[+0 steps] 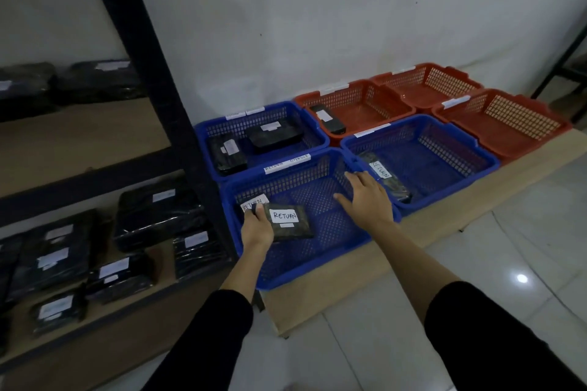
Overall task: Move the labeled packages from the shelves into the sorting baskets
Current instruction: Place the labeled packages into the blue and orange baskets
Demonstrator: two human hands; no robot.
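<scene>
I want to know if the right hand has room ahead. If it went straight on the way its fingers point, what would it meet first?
The right hand points up-left over the near blue basket. Going straight on, it would probably first meet that basket's far mesh wall, under the RETURN tag. Its height above the rim is unclear, so it might pass over.

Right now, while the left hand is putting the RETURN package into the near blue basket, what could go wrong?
1. The left hand grips the RETURN package by one edge only; it might tip or slip.
2. The right hand rests on the near blue basket rim; pressing there might shift or tilt the basket.
</scene>
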